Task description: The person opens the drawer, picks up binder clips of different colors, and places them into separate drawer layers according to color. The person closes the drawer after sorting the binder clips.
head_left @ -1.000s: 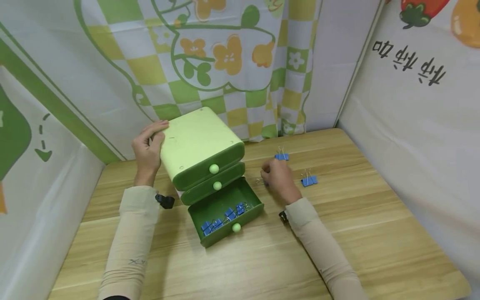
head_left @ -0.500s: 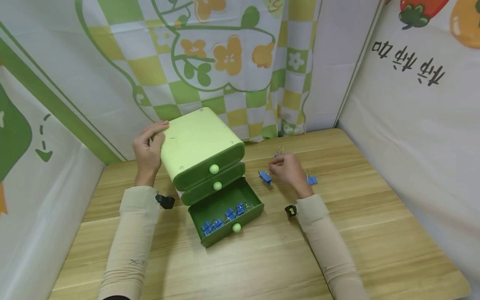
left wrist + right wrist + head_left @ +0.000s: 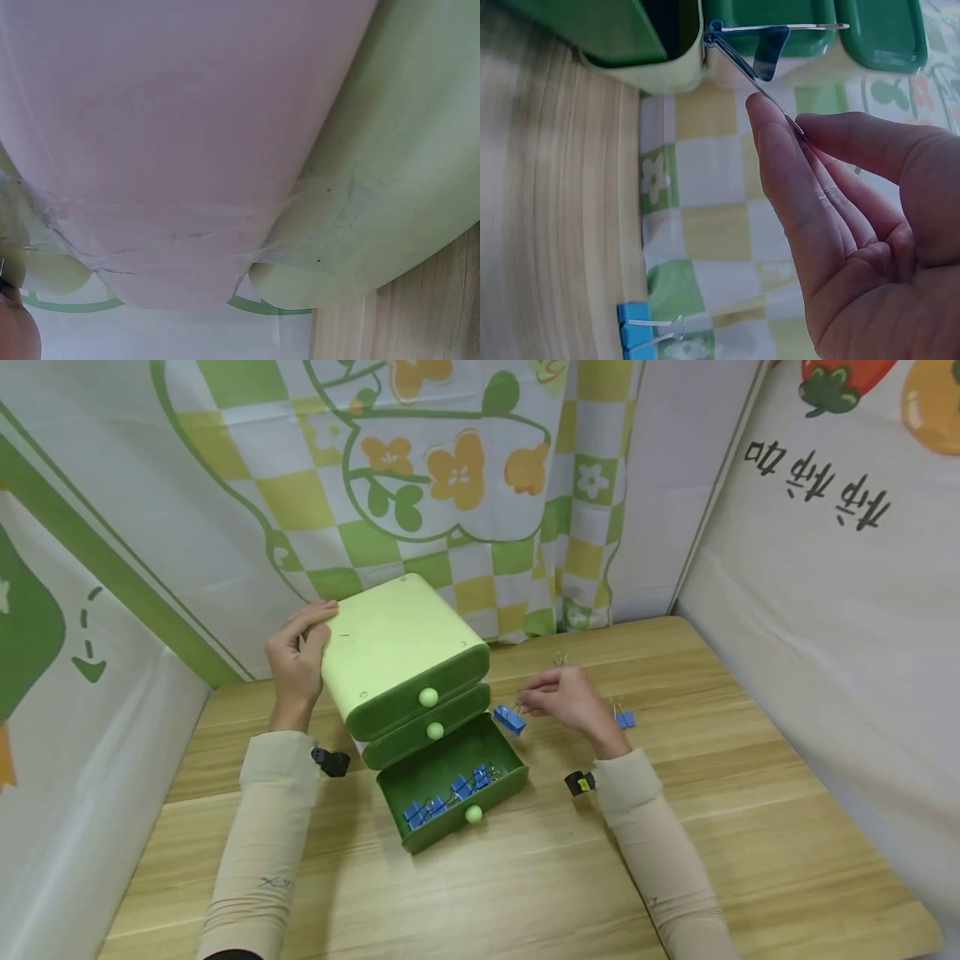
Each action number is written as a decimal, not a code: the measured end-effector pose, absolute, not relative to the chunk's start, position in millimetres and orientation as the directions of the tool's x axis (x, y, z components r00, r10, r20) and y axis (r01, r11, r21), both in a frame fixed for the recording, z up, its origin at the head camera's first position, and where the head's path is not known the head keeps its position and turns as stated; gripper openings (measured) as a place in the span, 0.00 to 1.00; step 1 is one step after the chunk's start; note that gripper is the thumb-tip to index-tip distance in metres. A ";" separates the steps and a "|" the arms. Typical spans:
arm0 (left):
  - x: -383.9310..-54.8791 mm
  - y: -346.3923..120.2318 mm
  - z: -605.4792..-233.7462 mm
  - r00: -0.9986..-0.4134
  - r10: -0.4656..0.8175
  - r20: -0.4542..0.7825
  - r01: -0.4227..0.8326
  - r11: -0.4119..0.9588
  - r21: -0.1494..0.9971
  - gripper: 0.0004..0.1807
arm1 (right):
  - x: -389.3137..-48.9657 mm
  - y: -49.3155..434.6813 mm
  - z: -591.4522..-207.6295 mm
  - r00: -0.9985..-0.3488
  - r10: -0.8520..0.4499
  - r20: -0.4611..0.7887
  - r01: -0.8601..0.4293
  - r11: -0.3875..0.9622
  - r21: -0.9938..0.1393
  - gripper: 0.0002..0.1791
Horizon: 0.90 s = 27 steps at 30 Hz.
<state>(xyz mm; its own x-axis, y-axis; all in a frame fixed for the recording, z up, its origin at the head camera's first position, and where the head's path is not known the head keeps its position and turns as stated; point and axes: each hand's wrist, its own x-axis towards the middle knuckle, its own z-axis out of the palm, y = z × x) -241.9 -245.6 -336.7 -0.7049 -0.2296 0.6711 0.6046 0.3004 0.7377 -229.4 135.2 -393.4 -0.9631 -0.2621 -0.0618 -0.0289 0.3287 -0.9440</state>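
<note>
A light-green drawer organizer (image 3: 401, 639) with dark-green fronts stands on the table, its bottom drawer (image 3: 517, 772) pulled out. Several blue binder clips (image 3: 460, 787) lie in that drawer. My left hand (image 3: 295, 652) rests against the organizer's upper left side, fingertips at its top edge. The left wrist view shows the pink and pale-green side wall (image 3: 172, 135) close up. Between thumb and fingertips, my right hand (image 3: 564, 700) pinches a blue binder clip (image 3: 509, 720) by one wire handle. In the right wrist view this clip (image 3: 769, 56) overlaps the green drawer fronts.
On the table (image 3: 750, 827) to the right lies another blue binder clip (image 3: 624, 719). Behind my right hand, wire handles (image 3: 560, 659) of a further clip show, its body hidden. A checkered curtain (image 3: 517, 556) hangs behind the organizer.
My right hand has lifted a binder clip from the table beside the organizer and carried it left to near the open drawer's back right corner. The left hand stays put.
</note>
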 end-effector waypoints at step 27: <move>-241.9 -245.4 -336.2 -0.706 -0.235 0.668 0.602 0.299 0.741 0.14 | -196.5 62.0 -415.4 -0.909 -0.413 -0.058 -0.167 0.488 -0.857 0.10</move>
<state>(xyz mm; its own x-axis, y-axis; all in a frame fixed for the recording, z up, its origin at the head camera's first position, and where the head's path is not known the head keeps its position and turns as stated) -241.9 -245.4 -336.2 -0.7059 -0.2350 0.6682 0.6017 0.2987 0.7407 -196.5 62.0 -415.4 -0.9089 -0.4129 -0.0579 -0.1670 0.4879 -0.8568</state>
